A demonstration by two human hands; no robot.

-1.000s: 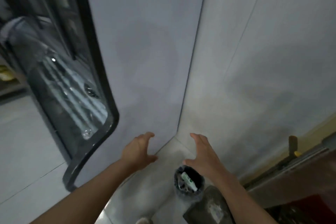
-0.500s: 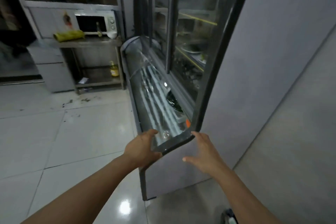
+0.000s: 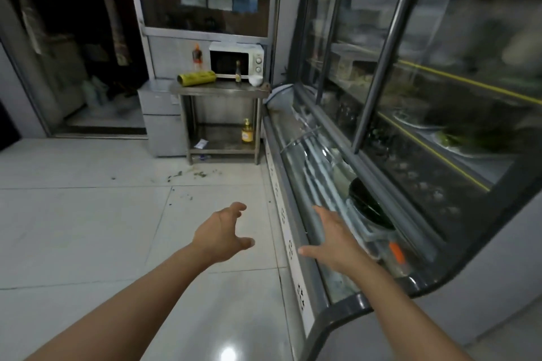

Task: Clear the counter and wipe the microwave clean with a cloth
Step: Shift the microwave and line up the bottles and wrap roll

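both hands reach forward empty, the left hand [image 3: 218,233] with fingers curled wide, the right hand [image 3: 334,239] flat and spread over the glass display case [image 3: 366,173]. well ahead, the white microwave [image 3: 236,60] sits on the steel desk [image 3: 220,88] beside a yellow roll [image 3: 196,78], a small bottle [image 3: 238,72] and what looks like a white bowl [image 3: 255,79].
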